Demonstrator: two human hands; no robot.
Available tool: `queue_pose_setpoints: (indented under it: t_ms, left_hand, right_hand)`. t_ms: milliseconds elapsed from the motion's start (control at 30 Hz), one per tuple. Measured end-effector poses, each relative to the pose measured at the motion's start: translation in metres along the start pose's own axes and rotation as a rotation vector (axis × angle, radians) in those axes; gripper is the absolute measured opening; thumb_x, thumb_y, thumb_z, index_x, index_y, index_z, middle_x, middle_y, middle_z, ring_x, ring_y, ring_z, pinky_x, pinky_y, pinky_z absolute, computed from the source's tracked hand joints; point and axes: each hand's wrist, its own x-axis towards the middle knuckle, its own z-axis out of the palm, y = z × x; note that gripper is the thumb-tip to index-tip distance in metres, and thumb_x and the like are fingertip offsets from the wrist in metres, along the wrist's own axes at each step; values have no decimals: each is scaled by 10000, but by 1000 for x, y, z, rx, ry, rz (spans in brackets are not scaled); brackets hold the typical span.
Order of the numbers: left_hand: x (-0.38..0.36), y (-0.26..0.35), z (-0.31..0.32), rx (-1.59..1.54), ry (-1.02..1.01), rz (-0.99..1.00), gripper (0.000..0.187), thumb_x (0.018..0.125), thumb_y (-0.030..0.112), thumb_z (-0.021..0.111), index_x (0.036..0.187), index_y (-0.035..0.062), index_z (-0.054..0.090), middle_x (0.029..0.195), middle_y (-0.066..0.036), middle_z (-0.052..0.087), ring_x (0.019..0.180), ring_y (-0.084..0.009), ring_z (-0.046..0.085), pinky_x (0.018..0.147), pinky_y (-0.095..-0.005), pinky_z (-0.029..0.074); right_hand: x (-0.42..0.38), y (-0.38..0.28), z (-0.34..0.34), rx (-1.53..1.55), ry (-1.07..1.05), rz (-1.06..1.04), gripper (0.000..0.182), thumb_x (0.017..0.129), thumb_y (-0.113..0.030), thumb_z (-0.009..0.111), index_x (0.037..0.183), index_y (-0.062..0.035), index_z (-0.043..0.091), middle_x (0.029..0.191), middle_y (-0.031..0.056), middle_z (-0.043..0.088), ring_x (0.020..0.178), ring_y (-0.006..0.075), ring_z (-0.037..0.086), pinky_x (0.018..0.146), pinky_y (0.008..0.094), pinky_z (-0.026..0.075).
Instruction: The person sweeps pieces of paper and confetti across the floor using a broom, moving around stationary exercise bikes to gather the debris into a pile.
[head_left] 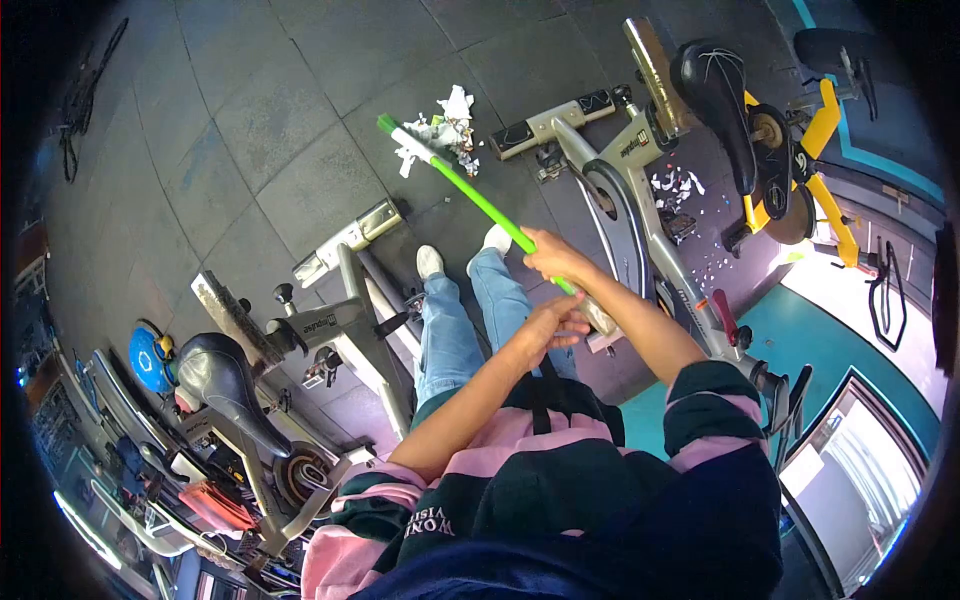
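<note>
Two hands of mine were at the near end of a green pole (485, 207), and they did different work. My right hand (553, 256) was wrapped round the shaft, fingers pressed together on it, a little below its pale upper end. My left hand (545, 328) sat just beside that end, fingers loosely spread and the thumb close to the shaft; whether it touched, I could not tell. From my right grip the pole slanted forward and to the left, past my white shoes (430, 262), down to a white section and a green tip. That far end lay at the left edge of a heap of torn white scraps (455, 128), well apart from my hands. The heap lay loose on the dark tiled floor (290, 130), near the front foot of the grey exercise bike (628, 150) on my right. Smaller white bits (680, 187) were scattered beyond that bike, toward a yellow-framed bike (822, 115). On my left stood another grey bike (340, 325). Farther back lay a reddish-orange item (218, 507); whether it was a bag holding anything, I could not tell
</note>
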Motion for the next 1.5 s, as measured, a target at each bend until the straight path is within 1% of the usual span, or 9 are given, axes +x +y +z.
queue_pose_setpoints:
  t_ms: [167,367,567,600,900,1067,1300,1367,1500]
  left_hand:
    - [-7,-22,19,81,-49,-84,352,822,390,545,1050,124,515,891,-2,555,805,-100,562,677,-248,433]
    - [15,-26,3,51,-2,-84,314,830,348,553,1044,121,518,885,12,554,783,-86,564,646,-225,444]
    - [31,-12,-3,-31,41,13,260,845,311,540,1009,108,528,911,15,573,785,-77,568,633,-209,446]
    - [30,-11,-5,-18,43,28,261,842,315,544,1005,111,528,912,14,573,788,-77,566,637,-212,445]
    - [15,-32,17,97,41,-70,283,814,350,578,972,121,526,825,11,557,787,-82,563,655,-227,439]
    - [27,-31,-6,-41,102,-73,256,831,334,553,977,125,538,809,18,561,743,-82,559,640,-220,438]
    - [43,2,-6,-39,116,85,251,841,319,528,992,119,537,856,29,574,736,-69,551,652,-223,436]
    - [32,5,5,-6,95,59,250,836,311,533,996,118,532,857,29,571,747,-71,554,659,-226,436]
    - [24,-15,23,46,80,-7,246,823,292,552,992,116,520,857,22,563,770,-77,564,669,-229,434]
  right_hand:
    - [-24,33,15,190,-207,66,638,709,-42,535,1314,-82,336,618,57,535,421,105,469,357,262,394]
    - [10,56,27,-32,-202,42,617,708,-52,543,1292,-30,347,658,120,554,446,169,508,388,298,410]
    - [48,62,26,-396,176,-264,613,681,-56,532,1271,-38,369,707,196,588,494,259,571,466,365,457]
    - [45,50,14,-236,0,-79,630,688,-51,532,1290,-47,350,686,175,582,468,232,552,445,346,452]
    - [-20,56,20,461,-287,74,571,685,-67,541,1242,-56,414,576,10,462,414,91,433,384,239,379]
    - [22,76,41,334,-268,57,332,670,-64,556,986,6,479,583,42,500,420,123,468,376,276,388]
    - [38,37,3,123,-29,45,381,678,-58,546,1053,-42,486,587,65,517,429,153,497,383,309,412]
    - [24,30,-7,174,-71,48,650,702,-41,540,1316,-67,330,601,31,496,417,112,461,373,259,391]
    - [-7,42,-2,288,-108,9,546,683,-42,527,1219,-90,436,577,33,495,410,110,469,373,270,397]
